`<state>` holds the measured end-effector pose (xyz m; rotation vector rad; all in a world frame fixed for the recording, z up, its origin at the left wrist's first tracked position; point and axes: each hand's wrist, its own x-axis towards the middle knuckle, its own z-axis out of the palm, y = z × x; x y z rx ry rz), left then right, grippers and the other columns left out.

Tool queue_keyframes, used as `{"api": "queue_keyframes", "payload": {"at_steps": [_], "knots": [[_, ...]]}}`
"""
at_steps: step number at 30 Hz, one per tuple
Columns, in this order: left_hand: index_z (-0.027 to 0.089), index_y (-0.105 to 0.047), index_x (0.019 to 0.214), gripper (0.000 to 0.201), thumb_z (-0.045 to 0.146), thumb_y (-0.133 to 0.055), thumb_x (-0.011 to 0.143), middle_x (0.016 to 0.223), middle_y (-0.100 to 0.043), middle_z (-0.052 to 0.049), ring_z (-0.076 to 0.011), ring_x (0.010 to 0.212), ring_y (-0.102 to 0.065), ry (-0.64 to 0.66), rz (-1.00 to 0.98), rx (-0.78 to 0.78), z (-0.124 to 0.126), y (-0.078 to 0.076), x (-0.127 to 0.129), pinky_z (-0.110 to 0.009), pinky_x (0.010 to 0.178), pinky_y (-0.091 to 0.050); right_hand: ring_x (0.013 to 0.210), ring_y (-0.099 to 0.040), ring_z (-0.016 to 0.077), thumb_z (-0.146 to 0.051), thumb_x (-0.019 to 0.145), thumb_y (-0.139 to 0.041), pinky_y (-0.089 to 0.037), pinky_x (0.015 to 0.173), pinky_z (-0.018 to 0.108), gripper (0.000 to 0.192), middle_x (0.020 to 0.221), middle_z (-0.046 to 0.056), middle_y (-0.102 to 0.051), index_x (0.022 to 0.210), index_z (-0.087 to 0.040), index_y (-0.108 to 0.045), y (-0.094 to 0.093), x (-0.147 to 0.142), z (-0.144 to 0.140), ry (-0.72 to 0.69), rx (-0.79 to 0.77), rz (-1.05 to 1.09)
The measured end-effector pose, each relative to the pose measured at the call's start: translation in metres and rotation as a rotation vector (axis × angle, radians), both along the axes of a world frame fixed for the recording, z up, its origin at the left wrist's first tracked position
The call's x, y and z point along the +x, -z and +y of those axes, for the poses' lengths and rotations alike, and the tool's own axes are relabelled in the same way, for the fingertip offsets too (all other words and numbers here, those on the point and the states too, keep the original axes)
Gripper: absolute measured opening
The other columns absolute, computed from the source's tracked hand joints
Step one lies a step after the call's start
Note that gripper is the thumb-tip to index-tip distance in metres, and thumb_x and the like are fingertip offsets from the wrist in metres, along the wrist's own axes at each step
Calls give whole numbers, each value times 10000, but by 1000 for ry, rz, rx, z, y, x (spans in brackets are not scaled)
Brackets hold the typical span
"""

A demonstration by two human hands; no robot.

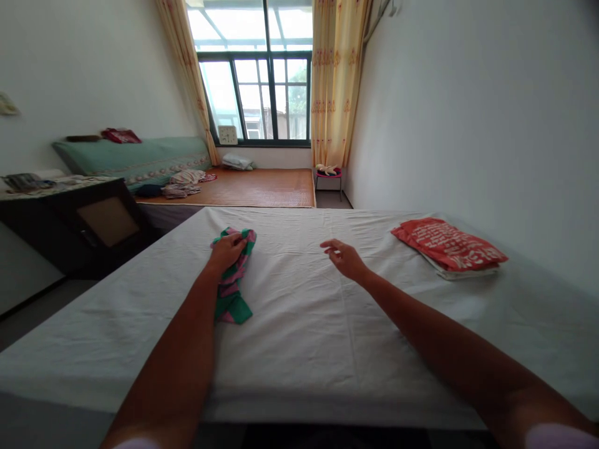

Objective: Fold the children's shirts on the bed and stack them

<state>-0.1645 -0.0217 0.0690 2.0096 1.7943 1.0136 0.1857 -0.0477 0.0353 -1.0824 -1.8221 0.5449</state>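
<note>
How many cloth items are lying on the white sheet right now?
2. A green-and-pink striped cloth under the left hand, and a folded red printed cloth near the right wall. The right hand is empty.

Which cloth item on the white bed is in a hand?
The green-and-pink striped cloth, gripped by the left hand. The folded red cloth lies untouched near the wall.

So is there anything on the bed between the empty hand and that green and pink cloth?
Nothing visible. Only bare white sheet lies between the open right hand and the striped cloth held by the left hand.
</note>
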Motion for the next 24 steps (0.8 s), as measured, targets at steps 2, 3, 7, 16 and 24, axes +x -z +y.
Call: {"api": "queue_keyframes", "payload": {"at_steps": [2, 3, 7, 16, 24], "knots": [[168, -682, 990, 376, 478, -594, 797, 826, -698, -59, -200, 735, -649, 251, -474, -51, -7, -7, 33, -291, 658, -513, 840, -652, 172, -195, 809, -530, -532, 715, 312, 256, 1042, 46, -684, 1036, -236, -641, 12, -23, -5, -99, -63, 20], [164, -667, 1068, 421, 478, -620, 791, 841, -702, -59, -184, 708, -649, 361, -647, -111, -12, -11, 49, -281, 645, -515, 841, -650, 172, -230, 810, -562, -535, 714, 314, 302, 1121, 63, -661, 1107, -236, -618, 17, -31, -7, -127, -90, 39], [177, -650, 1166, 457, 398, -703, 770, 865, -721, -52, -167, 712, -668, 583, -1014, -260, -35, -22, 91, -265, 669, -537, 786, -653, 154, -318, 738, -704, -546, 665, 308, 725, 1403, 146, -459, 1392, -259, -396, 28, -44, -17, -167, -205, 179], [180, -703, 1081, 348, 378, -703, 795, 967, -735, -93, -239, 924, -691, 781, -851, -426, -46, -24, 101, -347, 814, -557, 685, -615, 124, -354, 746, -654, -525, 617, 235, 195, 792, -16, -670, 875, -208, -659, 23, -11, 10, -219, -330, 624], [155, -695, 1028, 500, 562, -672, 738, 923, -729, -103, -256, 920, -679, 316, -551, -184, -1, 0, 44, -387, 804, -544, 903, -614, 181, -237, 698, -575, -505, 845, 347, 298, 1053, 69, -658, 990, -191, -617, 31, 112, 58, 636, -113, 570]]}}
